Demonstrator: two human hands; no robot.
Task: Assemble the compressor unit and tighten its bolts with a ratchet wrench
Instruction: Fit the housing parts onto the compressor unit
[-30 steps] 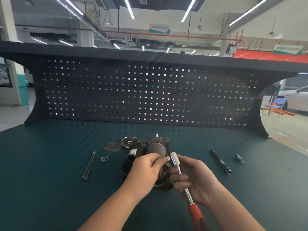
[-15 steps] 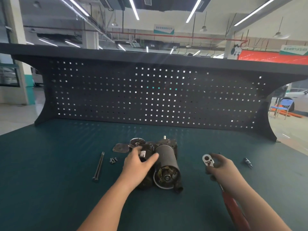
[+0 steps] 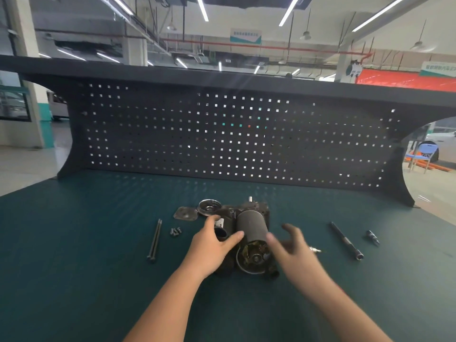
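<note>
So we're done with the ratchet for now: right hand [image 3: 293,245] is coming back empty, fingers spread, while left hand [image 3: 213,245] is steadying the compressor [image 3: 251,225], palm loosely on it. Repositioning next, probably.

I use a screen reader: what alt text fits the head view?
A left hand rests on a dark compressor unit on a green bench; the blurred, open right hand reaches toward it, with long bolts lying left.
</note>
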